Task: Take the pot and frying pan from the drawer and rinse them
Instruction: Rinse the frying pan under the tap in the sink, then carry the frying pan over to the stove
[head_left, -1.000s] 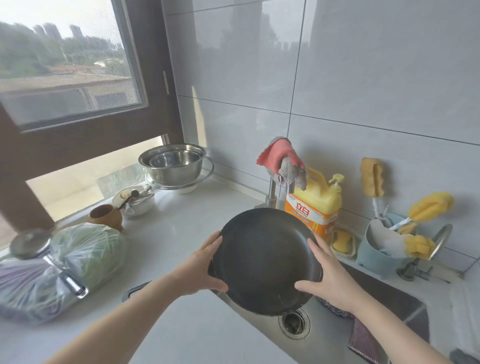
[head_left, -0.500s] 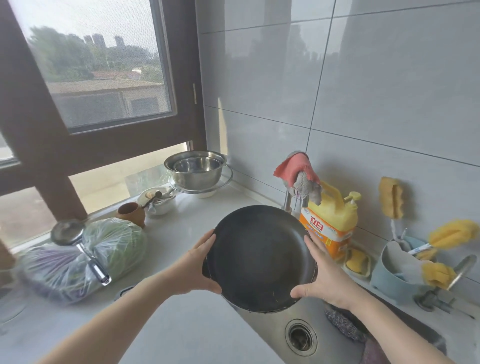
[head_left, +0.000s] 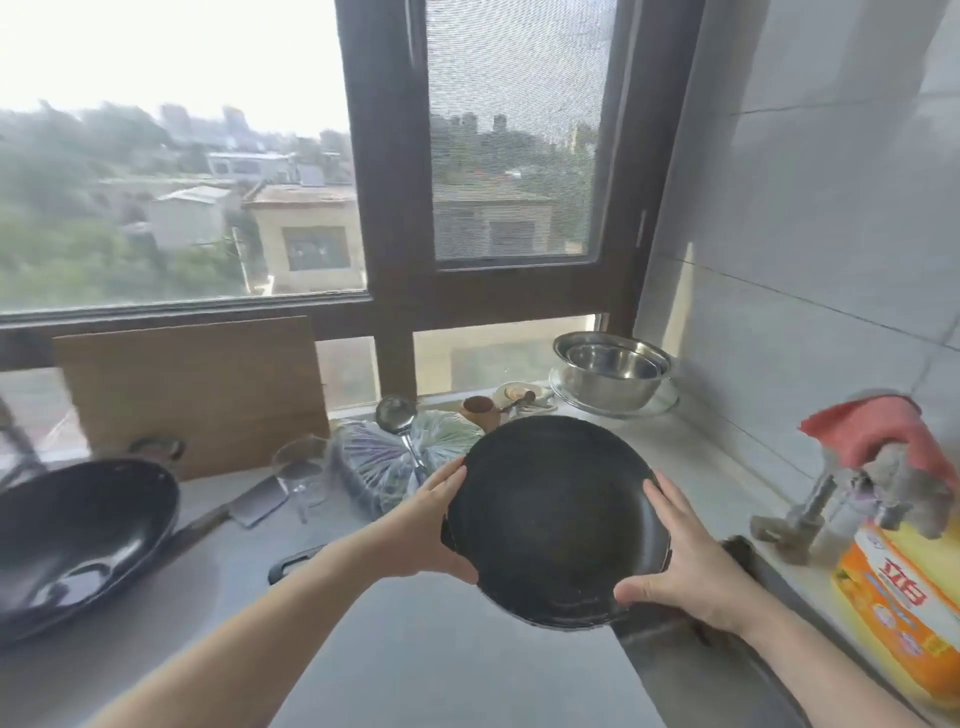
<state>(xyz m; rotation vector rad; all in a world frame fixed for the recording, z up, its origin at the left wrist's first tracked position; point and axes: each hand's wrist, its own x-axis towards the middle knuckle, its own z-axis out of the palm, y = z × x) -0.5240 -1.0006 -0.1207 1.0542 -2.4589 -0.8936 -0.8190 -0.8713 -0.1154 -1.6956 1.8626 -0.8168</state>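
Both hands hold the black frying pan (head_left: 556, 519) up in the air, its hollow side turned toward the camera. The left hand (head_left: 431, 525) grips the pan's left rim, fingers up along the edge and thumb curled under the lower rim. The right hand (head_left: 675, 561) grips the right rim, fingers lying against the inside and thumb hooked round the bottom edge. The pan hangs over the tabletop (head_left: 441, 660), with the sink's edge (head_left: 691, 639) just below the right hand. Well to the left of the left hand a black wok (head_left: 78, 540) sits on the tabletop. Beyond the hands stand nested steel bowls (head_left: 613, 371) by the window. To the right of the right hand stands a yellow detergent bottle (head_left: 904, 597).
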